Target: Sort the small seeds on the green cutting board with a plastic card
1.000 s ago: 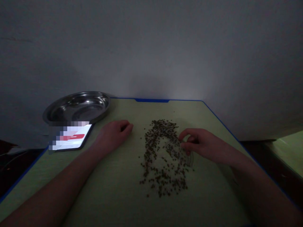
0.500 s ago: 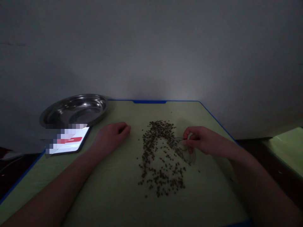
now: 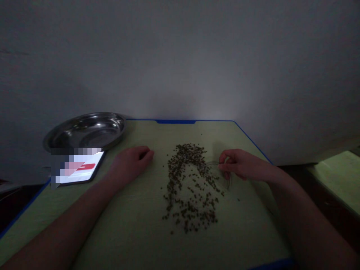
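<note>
Many small dark brown grains (image 3: 191,215) lie scattered in a rough ring on the pale table, densest at the far end. To their right, my right hand (image 3: 233,165) pinches a clear, round, see-through piece (image 3: 230,182) between thumb and fingers. Its thin curved rim reaches the right edge of the grains; whether it is a lid or a shallow dish I cannot tell. On the other side of the grains, my left hand (image 3: 132,163) rests on the table apart from them, fingers curled in, with nothing visible in it.
At the far left stands a wide shiny metal basin (image 3: 87,131). A phone (image 3: 84,168) with a lit screen leans or lies before it, partly blurred out. The table (image 3: 135,228) has a blue edge and meets a grey wall (image 3: 180,67).
My right hand and the clear piece have shifted slightly away from the grains, uncovering some at the right edge. My left hand stays in place; the view has turned slightly.
</note>
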Available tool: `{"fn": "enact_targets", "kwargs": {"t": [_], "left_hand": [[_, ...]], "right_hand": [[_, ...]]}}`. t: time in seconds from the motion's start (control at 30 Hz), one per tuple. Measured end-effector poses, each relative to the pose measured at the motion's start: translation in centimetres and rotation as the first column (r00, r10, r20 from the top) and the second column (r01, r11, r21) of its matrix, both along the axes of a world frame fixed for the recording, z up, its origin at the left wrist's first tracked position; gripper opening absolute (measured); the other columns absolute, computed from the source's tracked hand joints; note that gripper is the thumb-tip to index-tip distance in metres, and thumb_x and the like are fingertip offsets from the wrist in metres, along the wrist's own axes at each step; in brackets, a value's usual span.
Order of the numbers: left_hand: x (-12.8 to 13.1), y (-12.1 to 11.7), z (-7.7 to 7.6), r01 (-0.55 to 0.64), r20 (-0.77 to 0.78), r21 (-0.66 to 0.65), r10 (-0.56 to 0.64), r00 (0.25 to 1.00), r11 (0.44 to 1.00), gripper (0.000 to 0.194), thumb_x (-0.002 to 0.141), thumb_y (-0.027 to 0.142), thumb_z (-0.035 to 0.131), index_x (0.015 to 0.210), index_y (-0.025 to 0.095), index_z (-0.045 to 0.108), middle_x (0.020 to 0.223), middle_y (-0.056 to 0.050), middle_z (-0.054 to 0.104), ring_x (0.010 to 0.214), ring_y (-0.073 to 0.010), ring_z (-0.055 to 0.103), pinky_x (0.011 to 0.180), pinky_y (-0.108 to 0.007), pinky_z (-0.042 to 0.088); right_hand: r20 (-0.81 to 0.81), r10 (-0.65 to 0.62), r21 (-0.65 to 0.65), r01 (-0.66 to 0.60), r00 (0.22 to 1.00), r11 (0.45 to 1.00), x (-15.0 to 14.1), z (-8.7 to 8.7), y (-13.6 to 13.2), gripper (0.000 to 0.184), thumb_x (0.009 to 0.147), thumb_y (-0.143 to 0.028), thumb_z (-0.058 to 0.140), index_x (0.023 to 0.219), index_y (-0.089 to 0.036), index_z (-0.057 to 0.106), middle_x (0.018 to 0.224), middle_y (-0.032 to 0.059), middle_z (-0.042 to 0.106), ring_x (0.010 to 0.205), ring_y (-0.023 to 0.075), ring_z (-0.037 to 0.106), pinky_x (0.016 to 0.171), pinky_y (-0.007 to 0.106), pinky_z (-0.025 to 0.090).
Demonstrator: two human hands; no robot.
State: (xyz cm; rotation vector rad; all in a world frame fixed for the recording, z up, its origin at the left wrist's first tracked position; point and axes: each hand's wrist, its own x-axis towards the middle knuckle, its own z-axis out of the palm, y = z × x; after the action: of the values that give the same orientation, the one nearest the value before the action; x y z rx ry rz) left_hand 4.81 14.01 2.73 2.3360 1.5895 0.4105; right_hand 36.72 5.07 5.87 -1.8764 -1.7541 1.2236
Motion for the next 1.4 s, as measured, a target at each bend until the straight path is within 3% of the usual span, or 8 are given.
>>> {"fn": "enact_targets", "kwargs": {"t": [0.4,0.53,0.7,0.83,1.0,1.4], "left_hand": [[0.1,-0.2,0.2,0.007,0.010,0.003,-0.007,1.000,1.000,0.037,0.085,0.046,0.038,0.064,0.020,0.055,0.062,-0.001,0.057,0.059,-0.0165,0.053,0.054,-0.029,0.030],[0.0,-0.1,0.0,0.006,0.011,0.006,-0.006,1.000,1.000,0.038,0.084,0.046,0.038,0.064,0.020,0.056,0.061,-0.001,0.057,0.059,-0.0165,0.052,0.055,-0.029,0.030],[0.0,0.0,-0.2,-0.003,-0.008,0.020,0.003,1.000,1.000,0.036,0.084,0.045,0.038,0.065,0.020,0.056,0.061,-0.001,0.056,0.060,-0.0159,0.051,0.054,-0.028,0.029],[0.0,0.0,-0.2,0.005,-0.021,0.014,-0.005,1.000,1.000,0.038,0.085,0.046,0.037,0.066,0.019,0.056,0.063,-0.001,0.057,0.059,-0.0147,0.050,0.054,-0.028,0.029],[0.1,0.0,0.0,0.001,-0.044,0.013,0.000,0.999,1.000,0.038,0.085,0.046,0.037,0.068,0.019,0.058,0.065,-0.002,0.060,0.061,-0.0155,0.052,0.055,-0.028,0.030],[0.0,0.0,-0.2,0.006,-0.046,0.014,-0.006,0.999,1.000,0.039,0.086,0.047,0.036,0.071,0.019,0.059,0.067,-0.002,0.062,0.063,-0.0157,0.054,0.055,-0.027,0.031]], "right_hand": [[-0.072,0.071,-0.019,-0.072,0.995,0.997,-1.7,0.8,-0.9,0.014,0.084,-0.032,0.056,0.080,-0.020,0.048,0.062,-0.0004,0.066,0.038,0.0055,0.036,0.036,0.020,0.025],[-0.129,0.146,0.041,-0.142,0.981,0.989,-4.5,0.7,-2.3,0.009,0.083,-0.025,0.057,0.082,-0.021,0.050,0.062,-0.0026,0.064,0.048,0.0079,0.049,0.043,0.019,0.032],[-0.066,0.221,0.037,-0.219,0.973,0.975,-6.7,-0.1,-3.3,0.005,0.081,-0.022,0.057,0.086,-0.021,0.056,0.065,-0.0027,0.064,0.057,0.0103,0.057,0.048,0.019,0.036],[0.012,0.210,0.060,-0.211,0.978,0.976,-5.9,-0.4,-2.9,0.005,0.082,-0.024,0.058,0.085,-0.021,0.056,0.064,-0.0029,0.063,0.058,0.0107,0.056,0.049,0.020,0.036],[-0.065,0.199,0.014,-0.198,0.978,0.980,-4.9,-0.3,-2.6,0.007,0.084,-0.026,0.057,0.086,-0.021,0.052,0.064,-0.0038,0.064,0.057,0.0107,0.056,0.048,0.020,0.037],[-0.039,0.209,-0.017,-0.210,0.977,0.978,-3.7,0.1,-2.3,0.008,0.082,-0.023,0.058,0.080,-0.020,0.051,0.061,-0.0032,0.062,0.051,0.0090,0.052,0.044,0.019,0.033]]}}
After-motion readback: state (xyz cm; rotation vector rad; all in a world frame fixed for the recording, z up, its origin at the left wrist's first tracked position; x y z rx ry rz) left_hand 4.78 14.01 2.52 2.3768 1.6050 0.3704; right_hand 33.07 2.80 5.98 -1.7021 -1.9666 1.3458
